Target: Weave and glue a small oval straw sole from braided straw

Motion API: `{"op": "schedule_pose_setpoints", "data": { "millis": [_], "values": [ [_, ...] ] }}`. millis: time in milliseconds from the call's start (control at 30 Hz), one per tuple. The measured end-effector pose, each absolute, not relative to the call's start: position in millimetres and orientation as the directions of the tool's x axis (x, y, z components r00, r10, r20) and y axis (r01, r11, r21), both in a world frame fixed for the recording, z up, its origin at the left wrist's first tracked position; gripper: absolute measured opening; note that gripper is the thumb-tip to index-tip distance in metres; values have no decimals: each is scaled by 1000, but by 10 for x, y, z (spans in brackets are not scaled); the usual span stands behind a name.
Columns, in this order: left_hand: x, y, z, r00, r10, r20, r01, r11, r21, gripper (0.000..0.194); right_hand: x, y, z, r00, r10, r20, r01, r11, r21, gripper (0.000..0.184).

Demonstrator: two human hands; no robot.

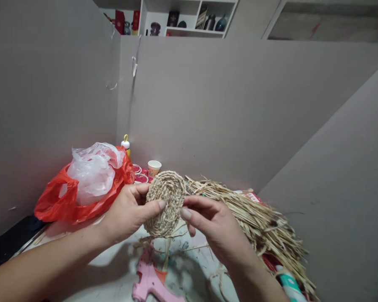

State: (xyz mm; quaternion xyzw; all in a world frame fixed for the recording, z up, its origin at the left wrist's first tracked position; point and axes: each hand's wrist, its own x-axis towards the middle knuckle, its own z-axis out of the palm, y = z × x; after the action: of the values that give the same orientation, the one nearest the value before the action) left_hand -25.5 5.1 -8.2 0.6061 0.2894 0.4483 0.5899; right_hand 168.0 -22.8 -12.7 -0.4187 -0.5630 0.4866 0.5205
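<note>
The left hand [126,212] pinched an oval braided-straw coil [172,191] between thumb and fingers above the worktop [108,268], over a pink glue gun [148,279]; whether the right hand's [219,224] fingers, at its edge, gripped was unclear.

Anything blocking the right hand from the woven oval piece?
Nothing visible. The right hand has its fingertips at the right edge of the woven oval piece; contact is unclear. The left hand grips the opposite side. The straw bundle lies beyond the right hand, not between.
</note>
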Motion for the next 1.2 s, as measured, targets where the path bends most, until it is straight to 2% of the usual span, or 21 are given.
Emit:
{"op": "schedule_pose_setpoints", "data": {
  "millis": [100,267,433,667,1200],
  "values": [
    [-234,26,-107,447,867,220,-185,-152,971,24,1634,-234,-168,-134,969,207,9,210,-978,13],
    [-208,-5,-156,469,849,241,-207,-160,965,23,1602,-249,-240,-141,964,223,-22,222,-975,11],
    [-206,-43,-168,452,854,257,-201,-183,962,21,1573,-301,-214,-110,963,245,-3,246,-969,15],
    [-198,-74,-148,441,850,289,-180,-231,956,21,1535,-331,-167,-102,967,234,5,236,-972,11],
    [-183,-69,-194,432,854,290,-200,-222,954,13,1494,-347,-205,-53,966,252,20,254,-967,11]
  ]
}}
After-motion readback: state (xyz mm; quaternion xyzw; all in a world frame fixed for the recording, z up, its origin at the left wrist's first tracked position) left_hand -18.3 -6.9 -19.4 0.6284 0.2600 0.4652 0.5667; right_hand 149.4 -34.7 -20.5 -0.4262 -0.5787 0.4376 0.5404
